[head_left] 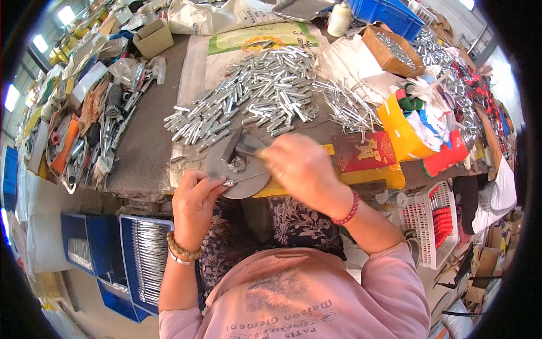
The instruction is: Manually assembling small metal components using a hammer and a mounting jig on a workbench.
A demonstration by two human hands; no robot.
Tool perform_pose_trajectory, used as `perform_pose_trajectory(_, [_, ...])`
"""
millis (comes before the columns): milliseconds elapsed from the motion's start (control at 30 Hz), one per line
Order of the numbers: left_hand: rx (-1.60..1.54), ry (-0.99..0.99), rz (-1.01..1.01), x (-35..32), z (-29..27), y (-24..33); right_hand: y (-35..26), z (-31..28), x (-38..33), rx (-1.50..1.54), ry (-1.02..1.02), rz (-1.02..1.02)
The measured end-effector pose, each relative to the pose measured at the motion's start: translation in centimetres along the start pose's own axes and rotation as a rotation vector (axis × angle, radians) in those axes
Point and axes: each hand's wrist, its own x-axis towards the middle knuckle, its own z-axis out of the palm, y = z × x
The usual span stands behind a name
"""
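Note:
My left hand [193, 200] pinches a thin silver metal rod [244, 179] at its near end; the rod lies across a round grey metal disc [226, 169] at the table's front edge. My right hand [299, 166] is closed on the handle of a small hammer-like tool [232, 146], whose dark head hangs just above the disc. A small rough metal piece [237, 164] sits at the disc's middle. Behind the disc spreads a large heap of short silver metal tubes [254, 93].
A pile of thin metal pins [347, 107] lies right of the heap. A red booklet [363, 151], yellow box [402, 133], cardboard box of parts [392, 52], white basket [432, 223] and blue crates of rods [144, 260] surround the workspace. Tools [107, 121] clutter the left.

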Motion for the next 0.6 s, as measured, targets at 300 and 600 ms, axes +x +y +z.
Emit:
perform_pose_trajectory(300, [-0.024,0.002,-0.025,0.0,0.0,0.2,9.4,-4.0,-1.0,-0.305,-0.016,0.402])
perform_pose_trajectory(600, [-0.018,0.001,-0.036,-0.1,0.0,0.3,11.5,-3.6,0.0,-0.286,-0.138,0.360])
